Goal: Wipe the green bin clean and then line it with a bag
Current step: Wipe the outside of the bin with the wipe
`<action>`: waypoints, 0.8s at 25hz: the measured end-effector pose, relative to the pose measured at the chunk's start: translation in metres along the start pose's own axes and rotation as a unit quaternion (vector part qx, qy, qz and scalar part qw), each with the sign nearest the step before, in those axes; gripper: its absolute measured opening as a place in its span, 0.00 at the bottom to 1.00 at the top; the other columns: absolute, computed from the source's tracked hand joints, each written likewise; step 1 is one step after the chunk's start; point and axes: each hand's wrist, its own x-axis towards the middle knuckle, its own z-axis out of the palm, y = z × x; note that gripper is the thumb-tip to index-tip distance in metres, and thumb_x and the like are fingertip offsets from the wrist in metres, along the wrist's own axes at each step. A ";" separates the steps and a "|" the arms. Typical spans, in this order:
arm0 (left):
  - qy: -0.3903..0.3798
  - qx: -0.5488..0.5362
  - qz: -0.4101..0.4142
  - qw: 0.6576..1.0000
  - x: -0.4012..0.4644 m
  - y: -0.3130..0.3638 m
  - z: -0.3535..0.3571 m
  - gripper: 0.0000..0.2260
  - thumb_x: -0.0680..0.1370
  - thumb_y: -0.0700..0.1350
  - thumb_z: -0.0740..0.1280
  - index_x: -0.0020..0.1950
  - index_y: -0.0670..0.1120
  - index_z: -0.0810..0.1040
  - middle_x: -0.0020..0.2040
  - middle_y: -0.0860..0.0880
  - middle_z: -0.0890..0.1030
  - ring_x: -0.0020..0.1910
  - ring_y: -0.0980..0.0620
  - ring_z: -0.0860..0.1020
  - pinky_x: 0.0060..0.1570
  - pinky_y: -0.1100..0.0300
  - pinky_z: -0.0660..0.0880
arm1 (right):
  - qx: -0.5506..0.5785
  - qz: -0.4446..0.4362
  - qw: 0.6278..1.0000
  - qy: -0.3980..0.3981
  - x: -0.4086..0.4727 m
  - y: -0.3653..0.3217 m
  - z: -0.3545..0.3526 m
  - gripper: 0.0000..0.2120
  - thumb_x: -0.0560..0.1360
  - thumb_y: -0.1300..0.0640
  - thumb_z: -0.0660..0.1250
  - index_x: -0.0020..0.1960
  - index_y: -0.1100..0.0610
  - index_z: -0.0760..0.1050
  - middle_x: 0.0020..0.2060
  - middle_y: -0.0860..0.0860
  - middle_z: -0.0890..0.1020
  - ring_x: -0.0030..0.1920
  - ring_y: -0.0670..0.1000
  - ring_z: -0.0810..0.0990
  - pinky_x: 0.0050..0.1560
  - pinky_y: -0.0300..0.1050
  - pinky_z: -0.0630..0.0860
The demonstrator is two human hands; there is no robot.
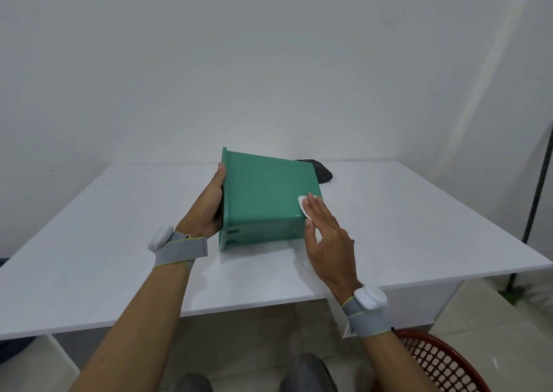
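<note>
Knees and a red basket [443, 364] sat nearest | green bin [266, 194] lay sideways on worktop [404, 212] | left hand [209, 209] gripped its rim, looking light, stiff, slick | right hand [326, 236], straight fingers [312, 204] together, pressed white wipe [302, 204] | dark bag [321, 171] just behind.

Our forearms are bare, no sleeves. On each wrist we wear a grey elastic band edged in yellow-green, the left wristband [179, 249] and the right wristband [366, 318], each carrying a rounded white pod. Below, our knees [308, 372] show what seems grey trousers.
</note>
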 end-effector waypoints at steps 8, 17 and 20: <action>0.045 0.023 -0.003 0.999 0.000 -0.009 0.003 0.27 0.86 0.66 0.53 0.70 0.50 0.81 0.61 0.48 0.87 0.58 0.47 0.87 0.50 0.52 0.84 | 0.006 0.042 0.998 -0.036 0.030 -0.006 0.007 0.20 0.85 0.57 0.60 0.77 0.50 0.72 0.75 0.43 0.72 0.78 0.40 0.64 0.78 0.47 0.65; 0.106 0.008 -0.016 0.994 0.009 -0.007 0.004 0.19 0.87 0.59 0.57 0.61 0.49 0.83 0.53 0.47 0.89 0.47 0.48 0.89 0.39 0.55 0.84 | -0.058 0.002 0.998 -0.018 0.036 0.001 0.009 0.20 0.85 0.58 0.59 0.75 0.53 0.74 0.74 0.47 0.75 0.77 0.45 0.68 0.82 0.50 0.55; 0.119 0.013 -0.010 0.993 0.011 -0.009 0.003 0.18 0.87 0.58 0.59 0.61 0.50 0.84 0.55 0.46 0.89 0.53 0.45 0.87 0.48 0.51 0.83 | -0.066 -0.001 0.998 0.014 0.029 -0.010 0.023 0.20 0.84 0.60 0.60 0.76 0.58 0.72 0.74 0.51 0.75 0.77 0.50 0.70 0.81 0.54 0.58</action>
